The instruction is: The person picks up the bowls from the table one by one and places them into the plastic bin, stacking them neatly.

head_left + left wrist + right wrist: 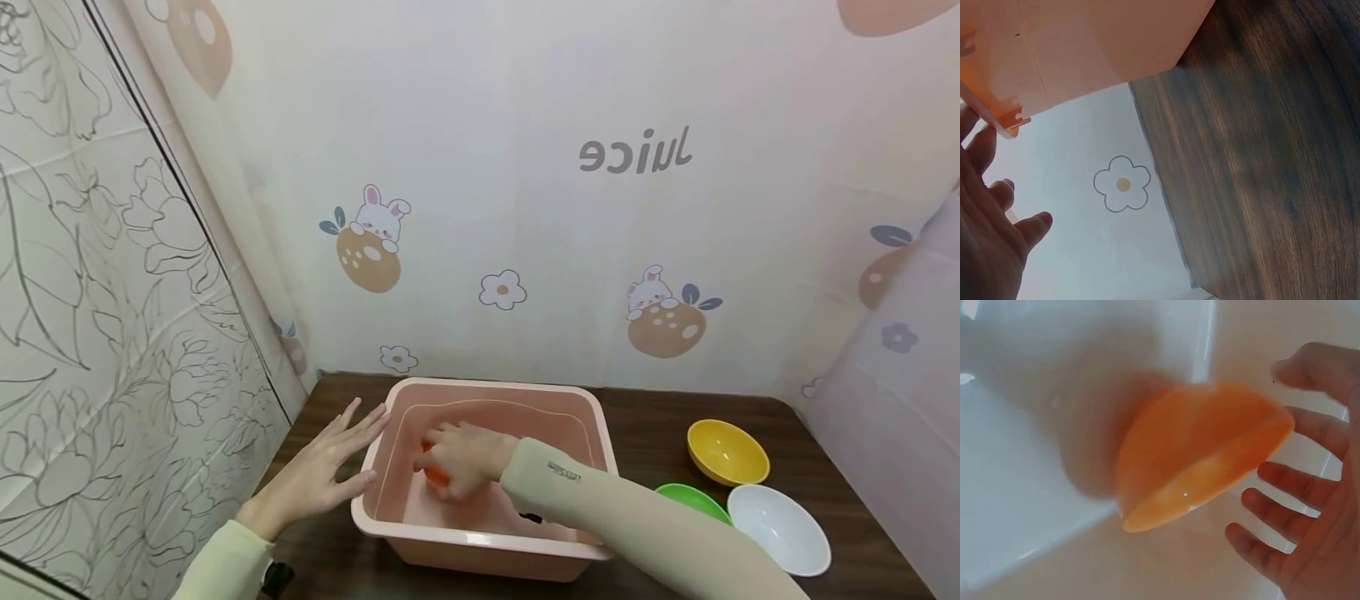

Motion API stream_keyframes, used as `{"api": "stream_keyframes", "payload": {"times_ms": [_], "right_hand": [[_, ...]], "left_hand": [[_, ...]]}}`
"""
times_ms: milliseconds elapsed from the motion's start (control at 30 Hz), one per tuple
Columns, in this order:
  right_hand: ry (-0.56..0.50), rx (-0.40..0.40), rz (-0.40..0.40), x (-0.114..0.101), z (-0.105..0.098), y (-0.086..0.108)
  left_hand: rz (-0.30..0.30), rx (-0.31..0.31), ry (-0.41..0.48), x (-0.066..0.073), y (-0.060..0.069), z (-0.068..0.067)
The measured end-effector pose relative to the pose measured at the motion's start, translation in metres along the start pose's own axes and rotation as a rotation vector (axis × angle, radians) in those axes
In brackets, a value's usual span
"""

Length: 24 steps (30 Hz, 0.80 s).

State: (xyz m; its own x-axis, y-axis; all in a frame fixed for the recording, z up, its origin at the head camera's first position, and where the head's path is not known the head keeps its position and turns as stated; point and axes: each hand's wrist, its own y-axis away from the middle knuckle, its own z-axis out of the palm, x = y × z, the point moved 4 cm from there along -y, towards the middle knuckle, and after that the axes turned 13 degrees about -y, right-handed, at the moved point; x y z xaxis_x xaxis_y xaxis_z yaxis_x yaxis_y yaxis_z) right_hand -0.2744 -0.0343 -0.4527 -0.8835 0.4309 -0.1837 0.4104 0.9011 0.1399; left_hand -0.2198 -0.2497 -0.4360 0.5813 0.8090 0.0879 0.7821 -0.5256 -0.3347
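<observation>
Inside the pink tub, the orange bowl is tilted by your right hand — fingers apart, unclamped; one-sided contact could roll it. Your left hand, fingers spread, meets the tub's rim.

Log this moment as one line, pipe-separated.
right grip: inside pink basin, at tilted orange bowl | left grip: at basin's left rim | yellow bowl, green bowl, white bowl: on table, right of basin
</observation>
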Motion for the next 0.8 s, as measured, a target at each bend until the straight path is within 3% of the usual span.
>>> {"api": "stream_keyframes", "payload": {"times_ms": [200,433,800], "right_hand": [[-0.066,-0.003,0.018,0.003,0.003,-0.003],[-0.033,-0.041,0.077,0.003,0.008,-0.003],[0.012,-0.065,0.096,0.006,0.011,0.000]], "left_hand": [[0.002,-0.001,-0.003,-0.001,-0.001,0.000],[0.001,0.003,-0.002,-0.001,0.001,0.002],[-0.009,-0.003,-0.011,-0.002,0.000,0.003]]}}
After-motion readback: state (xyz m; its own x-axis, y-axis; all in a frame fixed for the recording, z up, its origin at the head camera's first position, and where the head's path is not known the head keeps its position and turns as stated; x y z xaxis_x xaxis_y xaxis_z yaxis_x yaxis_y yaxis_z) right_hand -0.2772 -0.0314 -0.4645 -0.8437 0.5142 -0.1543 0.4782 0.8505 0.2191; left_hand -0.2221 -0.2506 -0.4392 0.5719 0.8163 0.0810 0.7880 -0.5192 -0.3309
